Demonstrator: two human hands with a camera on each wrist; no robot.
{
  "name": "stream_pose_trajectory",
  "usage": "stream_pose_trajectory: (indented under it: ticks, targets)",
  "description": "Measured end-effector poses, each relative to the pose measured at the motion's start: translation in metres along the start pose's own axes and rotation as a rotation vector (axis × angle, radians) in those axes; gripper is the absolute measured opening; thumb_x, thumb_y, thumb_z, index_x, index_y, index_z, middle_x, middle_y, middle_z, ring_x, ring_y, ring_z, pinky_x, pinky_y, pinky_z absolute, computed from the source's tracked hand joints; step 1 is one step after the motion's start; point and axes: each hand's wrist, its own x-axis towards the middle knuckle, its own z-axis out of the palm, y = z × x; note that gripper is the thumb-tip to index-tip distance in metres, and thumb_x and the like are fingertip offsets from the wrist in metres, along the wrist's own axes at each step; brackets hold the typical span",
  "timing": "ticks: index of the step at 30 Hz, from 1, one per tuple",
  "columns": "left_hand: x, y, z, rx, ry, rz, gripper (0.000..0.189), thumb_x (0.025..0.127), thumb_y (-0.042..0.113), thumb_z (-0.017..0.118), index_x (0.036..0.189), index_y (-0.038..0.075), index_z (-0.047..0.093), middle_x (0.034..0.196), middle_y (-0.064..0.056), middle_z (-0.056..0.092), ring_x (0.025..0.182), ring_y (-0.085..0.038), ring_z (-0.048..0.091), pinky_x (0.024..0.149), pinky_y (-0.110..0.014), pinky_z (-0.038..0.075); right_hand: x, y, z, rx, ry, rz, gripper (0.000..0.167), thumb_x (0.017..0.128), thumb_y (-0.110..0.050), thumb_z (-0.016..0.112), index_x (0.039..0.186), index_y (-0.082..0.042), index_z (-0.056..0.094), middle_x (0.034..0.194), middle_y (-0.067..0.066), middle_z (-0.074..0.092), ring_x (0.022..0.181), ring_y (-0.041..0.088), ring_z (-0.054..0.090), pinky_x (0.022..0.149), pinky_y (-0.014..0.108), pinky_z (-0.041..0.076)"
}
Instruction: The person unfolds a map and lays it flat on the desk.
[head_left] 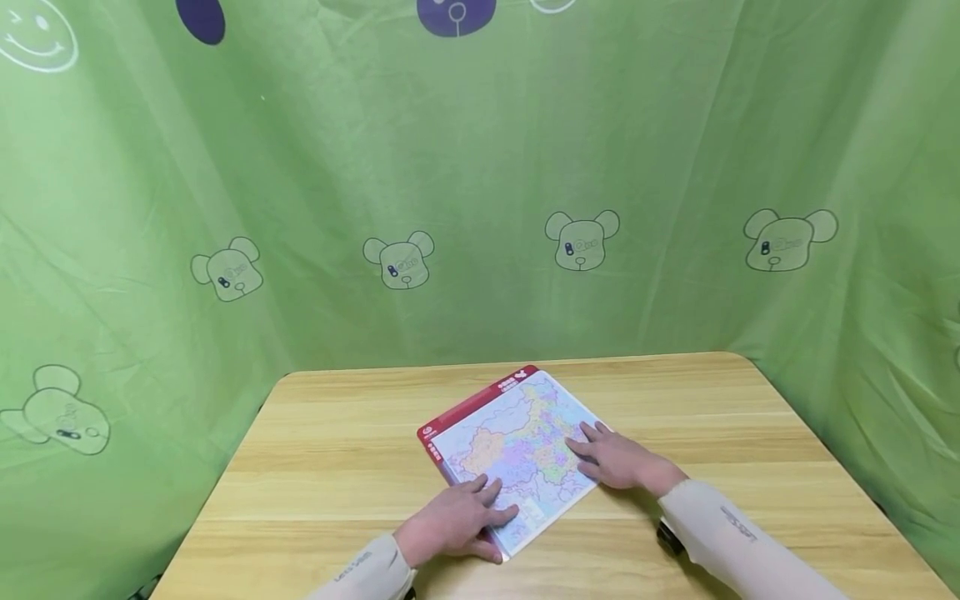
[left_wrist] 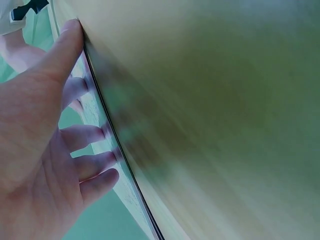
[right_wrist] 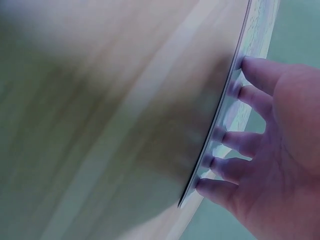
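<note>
Left hand (head_left: pixel 461 518) and right hand (head_left: pixel 617 458), fingers wide apart, on the map board (head_left: pixel 517 450)

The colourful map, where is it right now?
In the head view, the map lies askew on the wooden table, low and just right of centre, the left hand by its near corner, the right hand on its right side.

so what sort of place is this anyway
Probably a curtained-off booth for tabletop work, though that's a guess: bear-print green cloth hangs on three sides of a wood-grain table, where a map board lies.
</note>
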Motion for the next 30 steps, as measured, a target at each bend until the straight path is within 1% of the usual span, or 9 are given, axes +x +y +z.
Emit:
stream_pose_trajectory:
  ticks: [5, 12, 22, 26, 30]
  targets:
    - [0.001, 0.001, 0.002, 0.001, 0.001, 0.014, 0.067, 0.086, 0.065, 0.045, 0.145, 0.034, 0.038, 0.148, -0.012, 0.037, 0.133, -0.033, 0.037, 0.108, -0.036, 0.032, 0.005, 0.000, -0.001, -0.002, -0.005, 0.009, 0.048, 0.098, -0.031, 0.048, 0.138, -0.005, 0.048, 0.143, 0.034, 0.030, 0.127, 0.059, 0.026, 0.104, 0.063, 0.024]
    - [0.001, 0.006, -0.002, 0.016, 0.010, 0.023, 0.064, 0.088, 0.064, 0.043, 0.144, 0.034, 0.039, 0.147, -0.011, 0.038, 0.132, -0.033, 0.038, 0.108, -0.036, 0.033, 0.011, 0.000, -0.002, -0.010, -0.013, 0.019, 0.047, 0.098, -0.030, 0.049, 0.137, -0.005, 0.049, 0.143, 0.034, 0.031, 0.127, 0.058, 0.026, 0.104, 0.062, 0.025]
    - [0.003, 0.009, 0.000, 0.069, 0.029, 0.046, 0.061, 0.091, 0.062, 0.041, 0.145, 0.034, 0.039, 0.146, -0.010, 0.040, 0.131, -0.032, 0.039, 0.108, -0.033, 0.032, 0.017, 0.002, -0.001, -0.022, -0.017, 0.008, 0.047, 0.098, -0.030, 0.049, 0.138, -0.006, 0.048, 0.143, 0.034, 0.030, 0.127, 0.059, 0.025, 0.105, 0.062, 0.025]
    - [0.005, 0.012, 0.000, 0.105, 0.043, 0.048, 0.060, 0.091, 0.062, 0.041, 0.144, 0.035, 0.039, 0.146, -0.008, 0.041, 0.130, -0.031, 0.041, 0.106, -0.033, 0.035, 0.019, 0.001, -0.002, -0.023, -0.015, 0.004, 0.047, 0.098, -0.030, 0.048, 0.138, -0.005, 0.048, 0.143, 0.034, 0.030, 0.127, 0.059, 0.025, 0.105, 0.062, 0.025]
    - [0.005, 0.014, -0.001, 0.106, 0.048, 0.048, 0.058, 0.091, 0.061, 0.041, 0.144, 0.036, 0.040, 0.146, -0.008, 0.041, 0.130, -0.032, 0.041, 0.105, -0.034, 0.036, 0.022, 0.000, -0.003, -0.025, -0.014, -0.004, 0.047, 0.098, -0.029, 0.049, 0.138, -0.005, 0.048, 0.143, 0.035, 0.030, 0.126, 0.060, 0.025, 0.105, 0.062, 0.024]
